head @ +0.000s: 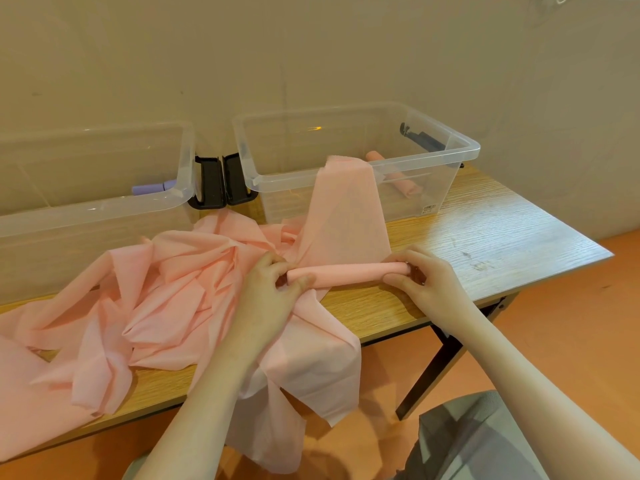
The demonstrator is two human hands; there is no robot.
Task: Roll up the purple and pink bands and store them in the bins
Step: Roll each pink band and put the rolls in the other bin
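- Head view: both hands work one pink band on the wooden counter (485,216); the left hand (277,289) pinches the left end of the pink roll (346,271) between thumb and fingers, and the right hand (426,282) curls round the right end, so the roll stays even across its width.
- The unrolled tail of that pink band (346,209) rises from the roll and drapes over the front rim of the right bin (460,147). Hung there it is taut and flat, which probably helps it feed in without creases.
- The roll lies crosswise near the counter's front edge, just in front of the right bin, a short carry once it is finished.
- The band looks thin, matte and slightly see-through, a pale salmon pink; the rolled part is a slim, smooth tube.
- A loose heap of pink bands (156,306) covers the left half of the counter and spills over its front edge, seemingly waiting their turn.
- One finished pink roll (401,185) already lies inside the right bin; a purple roll (149,188) lies in the left bin (104,209), so colours appear to be sorted by bin.
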